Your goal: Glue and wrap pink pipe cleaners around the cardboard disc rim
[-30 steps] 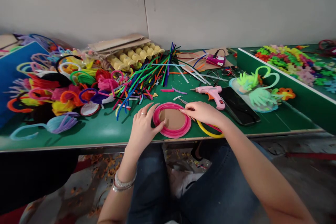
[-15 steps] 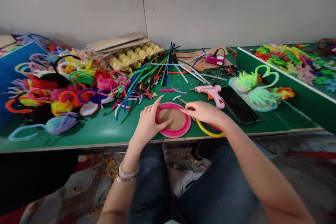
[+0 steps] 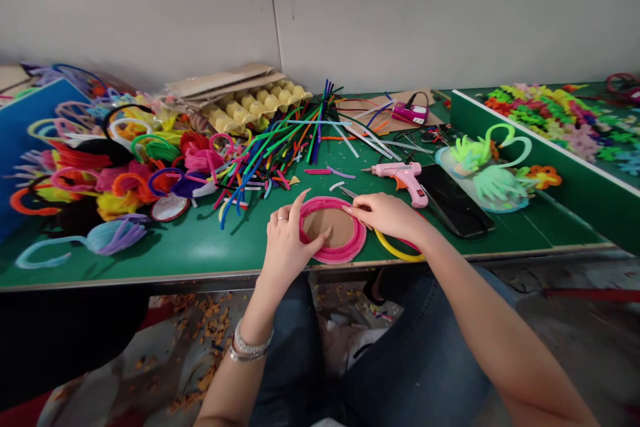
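A round cardboard disc (image 3: pixel 327 230) lies near the table's front edge, its border ringed with pink pipe cleaner (image 3: pixel 356 247). My left hand (image 3: pixel 290 237) grips the disc's left side, thumb over the ring and index finger stretched up along the edge. At the upper right of the ring, the fingertips of my right hand (image 3: pixel 383 213) are closed in a pinch on the pink pipe cleaner. Under that hand are scissors with a yellow handle (image 3: pixel 400 252); a metal tip shows beyond the fingers. Most of the scissors is hidden.
A pink glue gun (image 3: pixel 403 177) and a black phone (image 3: pixel 456 203) lie to the right, beside pipe-cleaner swans (image 3: pixel 500 180). Loose pipe cleaners (image 3: pixel 280 140) spread behind, near a yellow egg tray (image 3: pixel 255 107). Colourful bundles (image 3: pixel 125 173) crowd the left. A green divider (image 3: pixel 550 173) stands at right.
The disc and my left hand have shifted slightly to the right. My right hand keeps its pinch at the rim, nearly in the same place.
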`<state>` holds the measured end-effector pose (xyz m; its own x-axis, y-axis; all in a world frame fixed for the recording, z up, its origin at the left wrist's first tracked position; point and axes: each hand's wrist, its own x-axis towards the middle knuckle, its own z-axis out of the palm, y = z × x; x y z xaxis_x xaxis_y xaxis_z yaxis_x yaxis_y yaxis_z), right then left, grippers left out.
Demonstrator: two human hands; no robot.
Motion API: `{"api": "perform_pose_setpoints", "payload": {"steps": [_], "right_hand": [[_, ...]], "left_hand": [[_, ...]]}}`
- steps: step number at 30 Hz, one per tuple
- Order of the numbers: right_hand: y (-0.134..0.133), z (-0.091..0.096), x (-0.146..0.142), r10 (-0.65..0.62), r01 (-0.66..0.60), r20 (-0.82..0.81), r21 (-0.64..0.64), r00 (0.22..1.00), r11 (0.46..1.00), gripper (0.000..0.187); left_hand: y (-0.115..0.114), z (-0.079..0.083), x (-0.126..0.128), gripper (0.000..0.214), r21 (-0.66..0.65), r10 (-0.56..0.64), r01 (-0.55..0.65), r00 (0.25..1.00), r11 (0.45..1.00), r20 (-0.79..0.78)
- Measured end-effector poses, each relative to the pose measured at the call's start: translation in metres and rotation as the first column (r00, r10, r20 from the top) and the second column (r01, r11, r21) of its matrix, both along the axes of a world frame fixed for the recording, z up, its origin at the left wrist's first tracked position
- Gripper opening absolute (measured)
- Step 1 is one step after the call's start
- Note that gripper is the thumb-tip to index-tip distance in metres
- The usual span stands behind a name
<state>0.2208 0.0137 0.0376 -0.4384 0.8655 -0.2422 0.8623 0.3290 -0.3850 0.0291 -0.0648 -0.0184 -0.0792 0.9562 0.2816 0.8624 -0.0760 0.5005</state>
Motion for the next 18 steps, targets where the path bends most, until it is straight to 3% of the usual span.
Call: {"api": "perform_pose_setpoints", "payload": {"steps": [8, 13, 18], "right_hand": [[-0.004, 0.0026, -0.0062, -0.015, 0.015, 0.008, 0.006, 1.0, 1.0, 0.034], [-0.0043, 0.0012, -0.0083, -0.002, 0.002, 0.021, 0.006, 1.0, 1.0, 0.033], [-0.0034, 0.002, -0.009, -0.01, 0.009, 0.033, 0.002, 0.999, 1.0, 0.033]], "left_hand": [[-0.0031, 0.0044, 0.0027, 0.07, 0.011, 0.006, -0.005, 0.999, 1.0, -0.046], [-0.0007, 0.0086, -0.0009, 0.052, -0.009, -0.058, 0.057, 0.983, 0.998, -0.174], [0.0021, 0.0088, -0.0048, 0.048, -0.01, -0.091, 0.091, 0.969, 0.996, -0.231]]}}
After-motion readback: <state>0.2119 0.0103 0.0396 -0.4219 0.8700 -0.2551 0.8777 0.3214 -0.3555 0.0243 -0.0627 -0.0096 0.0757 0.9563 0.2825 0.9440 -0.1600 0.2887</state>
